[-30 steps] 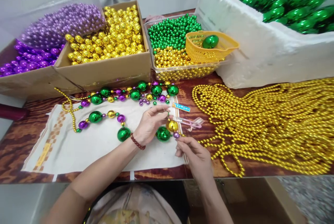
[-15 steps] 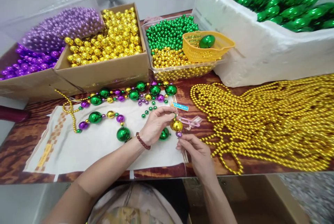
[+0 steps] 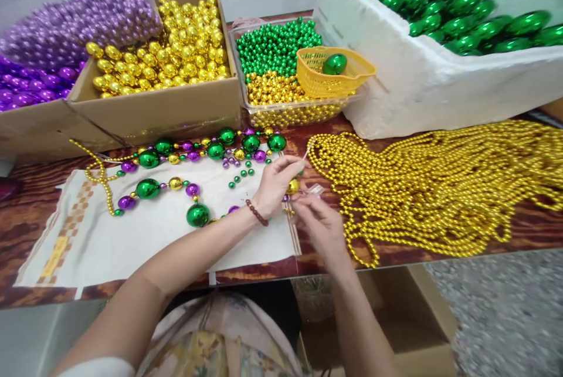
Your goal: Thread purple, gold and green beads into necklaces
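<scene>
My left hand [image 3: 275,184], a dark bead bracelet at its wrist, pinches a thin pale strip [image 3: 309,147] that sticks up past the fingertips. Close beside it, my right hand [image 3: 320,226] has its thumb and fingers pressed together; what lies between them is hidden. A shiny gold bead [image 3: 293,186] sits between the two hands, with a small purple bead partly covered just below. To the left, a strand of green, gold and purple beads [image 3: 148,189] curves over a white cloth [image 3: 145,236]. Loose small green beads [image 3: 237,179] lie on the cloth.
Gold bead strands [image 3: 422,189] spread at the right. Behind stand a cardboard box [image 3: 162,101] of gold and purple beads, a clear tub [image 3: 299,116] of small beads, a yellow basket [image 3: 316,84] holding one green bead, and a white foam box [image 3: 396,95] of green beads.
The view has shifted, so the table things appear farther left. My hands have come closer together around the gold bead. The left fingertips have risen and now hold the pale strip.
</scene>
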Demonstrator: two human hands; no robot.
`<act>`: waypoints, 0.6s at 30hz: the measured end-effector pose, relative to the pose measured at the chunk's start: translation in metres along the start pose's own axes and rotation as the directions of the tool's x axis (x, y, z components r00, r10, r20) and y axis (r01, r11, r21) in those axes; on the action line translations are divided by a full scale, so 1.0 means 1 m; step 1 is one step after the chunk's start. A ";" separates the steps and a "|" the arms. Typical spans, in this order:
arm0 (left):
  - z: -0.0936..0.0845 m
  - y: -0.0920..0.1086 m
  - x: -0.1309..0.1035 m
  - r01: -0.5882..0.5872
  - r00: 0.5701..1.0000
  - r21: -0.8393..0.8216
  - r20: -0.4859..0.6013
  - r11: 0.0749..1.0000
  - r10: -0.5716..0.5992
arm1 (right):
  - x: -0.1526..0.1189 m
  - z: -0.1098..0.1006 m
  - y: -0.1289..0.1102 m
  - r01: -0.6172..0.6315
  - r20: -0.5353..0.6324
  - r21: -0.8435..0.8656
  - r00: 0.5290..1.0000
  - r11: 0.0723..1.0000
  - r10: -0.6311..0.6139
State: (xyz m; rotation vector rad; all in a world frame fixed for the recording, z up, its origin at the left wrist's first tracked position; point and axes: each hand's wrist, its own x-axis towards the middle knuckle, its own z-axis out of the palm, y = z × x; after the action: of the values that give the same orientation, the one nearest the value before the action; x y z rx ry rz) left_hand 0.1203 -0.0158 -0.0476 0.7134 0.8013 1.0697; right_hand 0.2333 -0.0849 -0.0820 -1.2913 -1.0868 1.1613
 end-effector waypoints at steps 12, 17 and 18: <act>0.037 0.042 0.016 -0.270 0.855 0.642 0.502 0.717 -0.128 | 0.044 -0.058 -0.060 0.465 -0.486 0.350 0.832 0.813 -0.267; 0.051 0.052 0.015 -0.338 0.816 0.625 0.567 0.703 -0.111 | 0.034 -0.049 -0.063 0.372 -0.307 0.337 0.912 0.865 -0.273; 0.052 0.054 0.014 -0.348 0.805 0.615 0.583 0.708 -0.110 | 0.032 -0.049 -0.064 0.379 -0.300 0.330 0.910 0.865 -0.285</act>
State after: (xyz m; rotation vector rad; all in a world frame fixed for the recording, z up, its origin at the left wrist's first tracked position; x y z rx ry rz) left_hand 0.1422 0.0088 0.0209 1.6953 0.5964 0.5528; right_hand 0.2865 -0.0560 -0.0197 -0.8668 -0.8117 0.8691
